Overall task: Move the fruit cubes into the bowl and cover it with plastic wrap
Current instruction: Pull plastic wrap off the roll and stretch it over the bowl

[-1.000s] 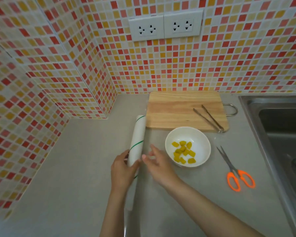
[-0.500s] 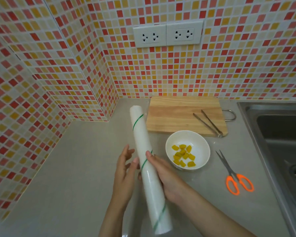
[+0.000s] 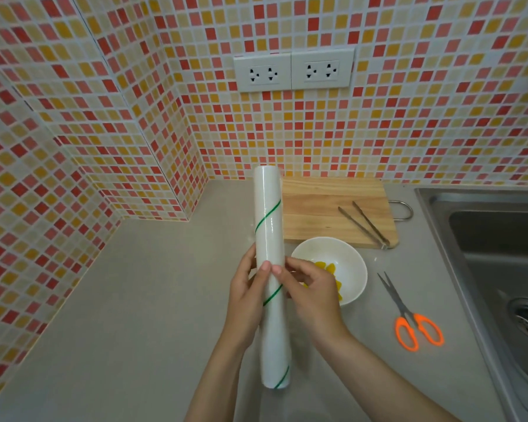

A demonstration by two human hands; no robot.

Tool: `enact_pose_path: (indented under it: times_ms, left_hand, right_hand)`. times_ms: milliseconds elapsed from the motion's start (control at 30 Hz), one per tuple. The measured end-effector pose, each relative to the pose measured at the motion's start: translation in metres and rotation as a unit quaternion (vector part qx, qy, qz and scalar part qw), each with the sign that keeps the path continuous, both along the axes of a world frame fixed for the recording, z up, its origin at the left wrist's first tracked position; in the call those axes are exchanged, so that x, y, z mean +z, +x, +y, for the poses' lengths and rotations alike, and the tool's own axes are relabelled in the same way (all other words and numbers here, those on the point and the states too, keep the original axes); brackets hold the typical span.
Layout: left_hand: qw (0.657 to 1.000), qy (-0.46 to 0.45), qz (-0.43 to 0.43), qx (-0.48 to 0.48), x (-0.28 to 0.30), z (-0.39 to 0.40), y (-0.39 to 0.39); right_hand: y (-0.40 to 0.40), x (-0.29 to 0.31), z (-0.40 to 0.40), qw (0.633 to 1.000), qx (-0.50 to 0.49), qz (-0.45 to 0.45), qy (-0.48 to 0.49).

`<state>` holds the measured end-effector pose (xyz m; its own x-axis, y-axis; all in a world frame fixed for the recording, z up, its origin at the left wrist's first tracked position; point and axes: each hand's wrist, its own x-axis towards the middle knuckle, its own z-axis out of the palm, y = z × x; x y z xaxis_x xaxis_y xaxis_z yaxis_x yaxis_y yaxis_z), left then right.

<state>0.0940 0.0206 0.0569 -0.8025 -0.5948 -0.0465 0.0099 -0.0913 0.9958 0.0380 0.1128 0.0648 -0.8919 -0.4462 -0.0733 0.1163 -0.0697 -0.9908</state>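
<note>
both hands hold the plastic wrap roll [image 3: 270, 269] above the counter [image 3: 134, 300], the left hand [image 3: 246, 295] and right hand [image 3: 313, 292] clenched round its middle, thumbs meeting on top. the roll and right hand partly hide the white bowl [image 3: 345, 263] of yellow fruit cubes [image 3: 326, 267]. behind lies a cutting board [image 3: 323, 205] with tongs [image 3: 363, 223]; orange scissors [image 3: 409, 318] sit near the sink [image 3: 485, 239] edge.

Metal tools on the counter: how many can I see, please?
2. The tongs lie on the cutting board. The scissors with orange handles lie on the counter between the bowl and the sink. Others may be hidden.
</note>
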Motion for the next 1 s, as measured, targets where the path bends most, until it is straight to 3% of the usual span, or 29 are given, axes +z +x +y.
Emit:
enact_pose_path:
  times_ms: [133, 300, 500, 700, 1000]
  left_hand:
    - [0.999, -0.035, 0.021, 0.009, 0.003, 0.009, -0.006]
    - [0.998, -0.057, 0.037, 0.009, 0.005, 0.016, -0.007]
    - [0.997, -0.048, 0.042, -0.041, 0.009, 0.013, -0.006]
    - [0.996, -0.012, 0.026, -0.079, 0.008, 0.017, 0.002]
    - [0.995, -0.003, 0.004, -0.099, 0.003, 0.01, 0.01]
  right_hand:
    - [0.008, 0.004, 0.003, 0.993, -0.073, -0.065, -0.062]
    - [0.001, 0.011, 0.012, 0.967, -0.091, -0.202, -0.124]
    - [-0.017, 0.024, 0.013, 0.985, -0.081, -0.133, -0.069]
    - [-0.062, 0.063, 0.002, 0.986, -0.096, -0.047, -0.128]
    - [-0.077, 0.066, 0.001, 0.99, -0.1, -0.041, -0.094]
